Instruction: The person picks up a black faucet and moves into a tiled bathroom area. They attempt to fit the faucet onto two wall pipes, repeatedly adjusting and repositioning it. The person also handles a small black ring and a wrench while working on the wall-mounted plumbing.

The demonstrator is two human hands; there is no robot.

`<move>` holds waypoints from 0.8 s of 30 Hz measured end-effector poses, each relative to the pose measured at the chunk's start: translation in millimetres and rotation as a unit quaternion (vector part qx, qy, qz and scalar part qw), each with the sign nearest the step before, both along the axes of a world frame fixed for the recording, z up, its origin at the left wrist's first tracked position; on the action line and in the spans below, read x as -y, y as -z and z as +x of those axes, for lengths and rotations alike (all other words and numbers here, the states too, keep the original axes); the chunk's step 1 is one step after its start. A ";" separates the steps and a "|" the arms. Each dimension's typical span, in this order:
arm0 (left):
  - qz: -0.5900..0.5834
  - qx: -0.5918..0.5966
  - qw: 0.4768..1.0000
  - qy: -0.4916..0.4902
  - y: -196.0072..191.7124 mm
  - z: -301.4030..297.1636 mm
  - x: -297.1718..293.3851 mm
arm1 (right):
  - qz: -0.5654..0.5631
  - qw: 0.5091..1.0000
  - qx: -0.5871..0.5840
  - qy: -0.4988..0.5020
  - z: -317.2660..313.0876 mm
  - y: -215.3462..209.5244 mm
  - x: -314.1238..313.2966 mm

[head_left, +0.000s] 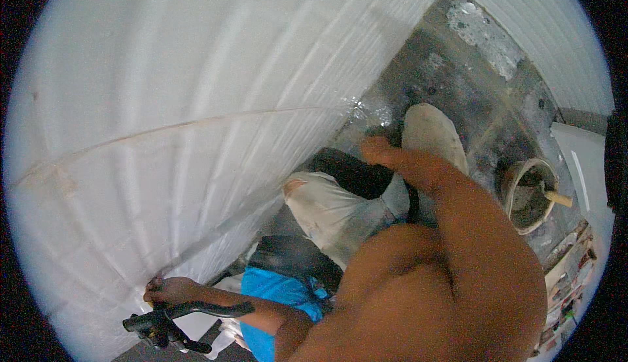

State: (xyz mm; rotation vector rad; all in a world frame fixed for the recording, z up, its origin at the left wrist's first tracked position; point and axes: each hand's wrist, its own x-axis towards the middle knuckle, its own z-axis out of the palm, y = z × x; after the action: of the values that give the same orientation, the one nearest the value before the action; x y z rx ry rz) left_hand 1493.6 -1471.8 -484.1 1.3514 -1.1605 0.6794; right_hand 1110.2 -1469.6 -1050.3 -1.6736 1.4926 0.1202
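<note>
My left hand (pixel 173 290) is at the lower left, its curled fingers against the ribbed white wall (pixel 216 139). A small yellowish bit shows at the fingertips, too little to name. Farther ahead, my right hand (pixel 381 151) is closed low by the foot of the wall, beside a pale rounded cloth-like shape (pixel 432 133). Whatever it may grip is hidden. Between my arms are stained whitish trousers (pixel 330 211) with a black patch (pixel 360 173) beside them. Blue cloth (pixel 275 300) hangs by my left forearm.
On the right stands a bucket (pixel 507 185) of grey mix with a yellowish-handled tool (pixel 557 198) in it. The grey floor (pixel 481 93) is spotted with white. Assorted items (pixel 566 290) lie at the lower right. A black bracket-like device (pixel 163 329) covers the lower left.
</note>
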 end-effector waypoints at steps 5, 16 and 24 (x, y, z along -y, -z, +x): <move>0.082 0.267 0.937 -0.212 4.1 -2.9 -4.1 | 0.023 0.989 0.011 0.146 11.6 66.8 -27.5; -0.132 -0.151 0.961 0.193 29.5 -24.5 17.1 | 0.013 0.988 0.156 0.013 -69.8 -42.8 46.3; -0.159 -0.273 0.822 0.474 99.6 58.2 52.1 | -0.186 0.890 0.411 0.064 -97.9 -417.0 55.9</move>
State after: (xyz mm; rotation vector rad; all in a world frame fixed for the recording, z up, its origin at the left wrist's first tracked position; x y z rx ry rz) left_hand 1551.8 -1523.9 -583.7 0.4789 -1.0081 -0.2424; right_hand 1012.3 -1525.6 -633.3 -1.5887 0.9815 -0.8959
